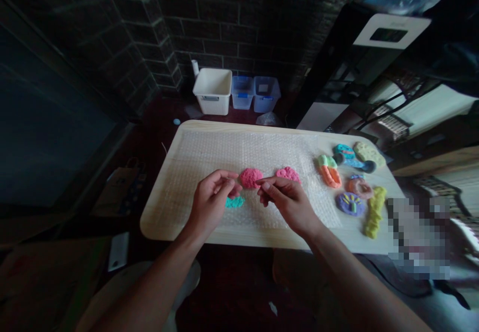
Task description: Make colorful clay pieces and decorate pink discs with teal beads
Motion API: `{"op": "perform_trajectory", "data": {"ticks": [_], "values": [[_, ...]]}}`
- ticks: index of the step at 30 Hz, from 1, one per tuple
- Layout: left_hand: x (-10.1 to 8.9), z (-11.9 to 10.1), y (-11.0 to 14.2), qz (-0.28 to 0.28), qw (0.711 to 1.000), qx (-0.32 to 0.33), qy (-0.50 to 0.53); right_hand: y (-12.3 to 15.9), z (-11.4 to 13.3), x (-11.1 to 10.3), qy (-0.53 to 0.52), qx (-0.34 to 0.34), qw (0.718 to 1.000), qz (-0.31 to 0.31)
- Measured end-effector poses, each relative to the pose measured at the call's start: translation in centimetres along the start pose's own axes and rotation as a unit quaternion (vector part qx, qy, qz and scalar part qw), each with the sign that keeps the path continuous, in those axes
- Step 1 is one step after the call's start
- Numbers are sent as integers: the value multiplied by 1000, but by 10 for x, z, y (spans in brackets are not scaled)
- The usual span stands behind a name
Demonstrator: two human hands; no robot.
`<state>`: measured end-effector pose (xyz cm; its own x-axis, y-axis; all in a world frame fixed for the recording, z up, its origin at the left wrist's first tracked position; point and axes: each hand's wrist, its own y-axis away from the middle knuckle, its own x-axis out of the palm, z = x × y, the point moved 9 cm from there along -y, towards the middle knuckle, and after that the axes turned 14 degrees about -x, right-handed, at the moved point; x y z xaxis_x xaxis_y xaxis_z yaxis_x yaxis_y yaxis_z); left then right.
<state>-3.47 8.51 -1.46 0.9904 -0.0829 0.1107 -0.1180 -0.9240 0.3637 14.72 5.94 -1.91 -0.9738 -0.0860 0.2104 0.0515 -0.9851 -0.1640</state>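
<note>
My left hand (216,196) is raised over the table, thumb and fingers curled together in a pinch. Opposite it, my right hand (282,199) pinches too, its fingertips pointing left. Whatever either pinch holds, if anything, is too small to make out. Between and beyond the hands lies a bumpy pink clay-like lump (251,177). A second pink lump (289,173) sits just past my right hand, partly covered by it. A flat turquoise piece (235,202) shows beside my left hand. All three rest on bubble wrap (209,152).
Several coloured soft shapes stand along the table's right side, among them an orange and green one (329,171), a purple disc (350,204) and a yellow strip (375,212). Beyond the wooden table (164,229) are a white bin (213,92) and two clear bins (267,95).
</note>
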Motion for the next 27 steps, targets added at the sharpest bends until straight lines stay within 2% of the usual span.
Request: {"op": "perform_trajectory", "data": {"ticks": [7, 12, 16, 23, 27], "values": [[1, -1, 0, -5, 1000, -5, -6, 1, -8, -1, -89, 28, 996, -14], [0, 1, -1, -2, 1000, -6, -4, 1, -3, 0, -77, 37, 996, -15], [0, 1, -1, -1, 1000, -3, -12, 0, 3, -4, -52, 10, 998, -34], [-1, 2, -2, -6, 1000, 1, -8, -1, -9, -9, -80, 22, 995, -45], [-1, 1, -2, -4, 1000, 2, -14, 0, -7, -8, -45, 21, 998, -38]]}}
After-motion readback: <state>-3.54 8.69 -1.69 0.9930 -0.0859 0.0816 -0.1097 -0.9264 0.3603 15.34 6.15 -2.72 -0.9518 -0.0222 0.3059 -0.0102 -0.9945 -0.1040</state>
